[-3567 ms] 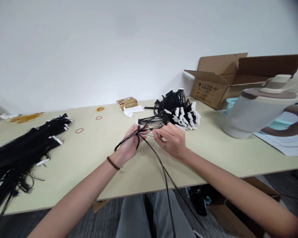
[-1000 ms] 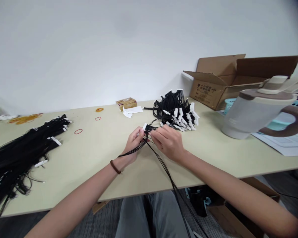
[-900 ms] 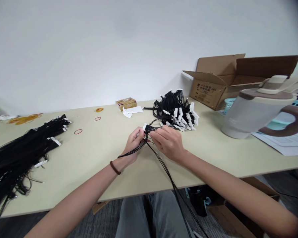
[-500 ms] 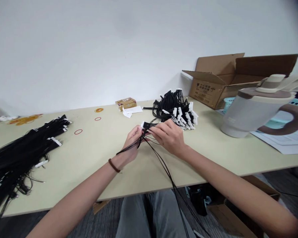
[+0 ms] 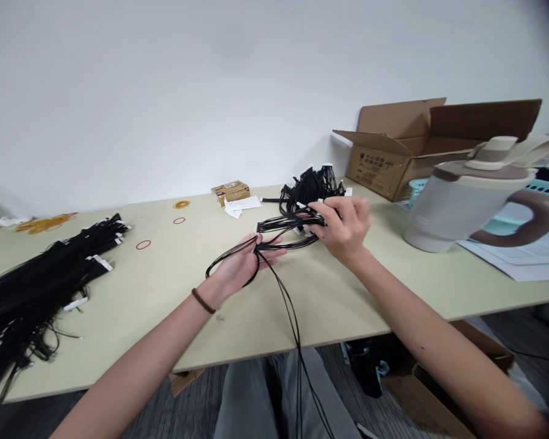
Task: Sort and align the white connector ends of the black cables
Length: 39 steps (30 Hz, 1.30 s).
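A black wire harness (image 5: 289,223) with a white connector at its left end stretches between my two hands above the table. My left hand (image 5: 240,263), palm up, holds it near that connector, with some fingers partly stretched out below the wires. My right hand (image 5: 345,227) pinches the bundle farther right, where the wires fold back in a loop. Several loose wires hang from my left hand over the table's front edge. Behind my right hand lies a pile of coiled black harnesses (image 5: 313,183) with white connectors, partly hidden by the hand.
Long black harnesses (image 5: 32,274) lie spread at the left. Red rubber bands (image 5: 143,244), yellow bands (image 5: 46,223) and a small gold box (image 5: 231,192) lie toward the wall. At the right stand a large tumbler (image 5: 462,204) and an open cardboard box (image 5: 393,161).
My right hand has moved right and slightly up, drawing the wires out from my left hand into a long loop. My left hand has loosened somewhat and shifted slightly left.
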Each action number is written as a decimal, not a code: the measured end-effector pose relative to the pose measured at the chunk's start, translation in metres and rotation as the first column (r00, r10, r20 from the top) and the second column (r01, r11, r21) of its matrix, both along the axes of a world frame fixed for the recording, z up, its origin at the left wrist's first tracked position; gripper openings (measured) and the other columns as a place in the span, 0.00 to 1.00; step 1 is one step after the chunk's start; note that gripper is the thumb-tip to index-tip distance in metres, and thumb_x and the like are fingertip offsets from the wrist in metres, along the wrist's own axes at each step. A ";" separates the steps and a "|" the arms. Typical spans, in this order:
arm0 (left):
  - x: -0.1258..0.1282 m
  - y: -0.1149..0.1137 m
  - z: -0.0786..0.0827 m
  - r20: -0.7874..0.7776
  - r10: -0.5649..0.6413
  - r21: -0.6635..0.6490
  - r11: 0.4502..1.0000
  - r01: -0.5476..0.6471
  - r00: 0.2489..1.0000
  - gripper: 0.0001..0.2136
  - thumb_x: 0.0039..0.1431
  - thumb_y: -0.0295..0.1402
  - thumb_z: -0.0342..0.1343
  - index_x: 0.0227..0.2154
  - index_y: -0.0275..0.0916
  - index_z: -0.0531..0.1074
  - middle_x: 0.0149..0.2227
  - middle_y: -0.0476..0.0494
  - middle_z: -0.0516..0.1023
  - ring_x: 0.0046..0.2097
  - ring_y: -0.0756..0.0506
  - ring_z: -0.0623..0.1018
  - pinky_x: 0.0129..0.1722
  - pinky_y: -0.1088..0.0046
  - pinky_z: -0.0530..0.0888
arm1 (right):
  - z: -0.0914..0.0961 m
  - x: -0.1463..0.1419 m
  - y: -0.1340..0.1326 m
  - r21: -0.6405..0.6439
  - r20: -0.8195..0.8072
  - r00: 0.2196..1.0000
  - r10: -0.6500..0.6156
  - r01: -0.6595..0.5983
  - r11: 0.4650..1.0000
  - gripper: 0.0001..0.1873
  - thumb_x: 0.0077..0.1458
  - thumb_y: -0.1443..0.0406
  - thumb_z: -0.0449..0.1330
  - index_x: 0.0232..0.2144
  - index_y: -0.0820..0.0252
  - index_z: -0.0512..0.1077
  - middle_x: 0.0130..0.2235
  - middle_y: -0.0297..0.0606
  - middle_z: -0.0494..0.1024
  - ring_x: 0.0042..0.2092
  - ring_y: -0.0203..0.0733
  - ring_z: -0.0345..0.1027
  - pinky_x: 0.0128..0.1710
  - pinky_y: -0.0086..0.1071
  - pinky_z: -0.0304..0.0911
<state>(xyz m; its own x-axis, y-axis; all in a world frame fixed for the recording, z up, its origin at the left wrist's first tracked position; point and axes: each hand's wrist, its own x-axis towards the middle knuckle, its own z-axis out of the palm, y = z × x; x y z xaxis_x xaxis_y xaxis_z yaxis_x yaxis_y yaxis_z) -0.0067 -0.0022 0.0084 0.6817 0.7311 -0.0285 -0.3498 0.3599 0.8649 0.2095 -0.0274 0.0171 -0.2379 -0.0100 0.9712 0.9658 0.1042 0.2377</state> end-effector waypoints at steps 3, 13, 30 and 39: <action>0.000 0.002 0.001 0.048 0.064 -0.047 0.997 -0.062 0.997 0.06 0.54 0.35 0.52 0.29 0.39 0.65 0.45 0.41 0.74 0.44 0.43 0.76 0.48 0.63 0.66 | -0.005 -0.013 -0.008 0.045 0.173 0.980 0.104 -0.113 0.993 0.10 0.51 0.65 0.60 0.37 0.46 0.69 0.31 0.34 0.72 0.33 0.37 0.59 0.32 0.32 0.55; 0.005 -0.004 0.009 0.009 0.046 -0.067 0.997 -0.045 0.999 0.07 0.54 0.36 0.50 0.26 0.39 0.67 0.38 0.43 0.77 0.44 0.43 0.74 0.45 0.64 0.68 | -0.020 -0.047 -0.008 -0.240 0.522 0.814 0.253 -0.145 0.960 0.11 0.58 0.72 0.49 0.35 0.57 0.71 0.39 0.30 0.74 0.41 0.31 0.61 0.39 0.29 0.58; 0.009 -0.012 0.014 0.081 0.067 -0.186 0.981 -0.051 0.994 0.08 0.57 0.30 0.47 0.26 0.37 0.68 0.32 0.47 0.75 0.35 0.50 0.73 0.44 0.70 0.67 | -0.026 -0.053 -0.004 -0.334 0.288 0.858 0.425 -0.326 0.884 0.08 0.55 0.72 0.53 0.37 0.60 0.68 0.35 0.34 0.75 0.38 0.33 0.65 0.37 0.31 0.57; 0.007 0.005 -0.003 0.088 0.283 -0.146 0.952 -0.269 0.955 0.05 0.56 0.31 0.50 0.28 0.36 0.66 0.38 0.42 0.76 0.37 0.48 0.76 0.47 0.68 0.66 | 0.002 -0.049 -0.020 -0.058 -0.711 0.297 0.637 -0.928 0.369 0.08 0.61 0.65 0.45 0.34 0.56 0.63 0.31 0.32 0.70 0.32 0.32 0.68 0.33 0.30 0.65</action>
<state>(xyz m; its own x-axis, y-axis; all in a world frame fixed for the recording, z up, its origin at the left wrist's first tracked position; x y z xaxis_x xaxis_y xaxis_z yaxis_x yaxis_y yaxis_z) 0.0000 0.0030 0.0054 0.4582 0.8857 -0.0754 -0.5387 0.3441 0.7690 0.1601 -0.0473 0.0196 0.1580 0.5024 0.8501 0.2443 0.8142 -0.5267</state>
